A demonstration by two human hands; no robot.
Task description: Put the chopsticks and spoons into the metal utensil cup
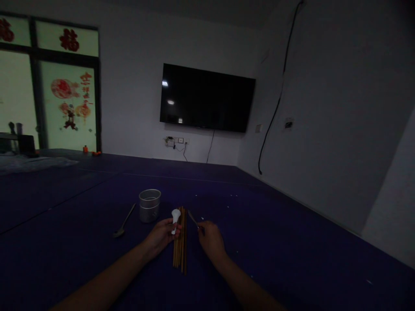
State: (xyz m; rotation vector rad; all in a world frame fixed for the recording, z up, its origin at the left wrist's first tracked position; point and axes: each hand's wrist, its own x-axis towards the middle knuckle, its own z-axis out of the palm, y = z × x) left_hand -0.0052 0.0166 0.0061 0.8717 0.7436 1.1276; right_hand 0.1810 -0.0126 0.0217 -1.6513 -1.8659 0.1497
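Note:
My left hand (163,235) is closed around the handle of a white soup spoon (175,216), its bowl pointing away from me. Beneath and just right of that spoon, a bundle of brown wooden chopsticks (180,250) lies on the purple tabletop (136,276). My right hand (211,242) grips a slim metal knife (193,219), its tip angled up and left toward the chopsticks; the grip end is hidden by my fingers. Beyond my left hand stands a silver metal cup (149,206), upright. A long-handled metal spoon (123,224) rests to the cup's left.
Small white scraps (202,218) are scattered on the surface to the right. A wall-mounted television (207,97) hangs ahead, and a black cable (275,110) runs down the right wall. Plastic sheeting (35,162) and small orange objects (96,153) sit at the far left.

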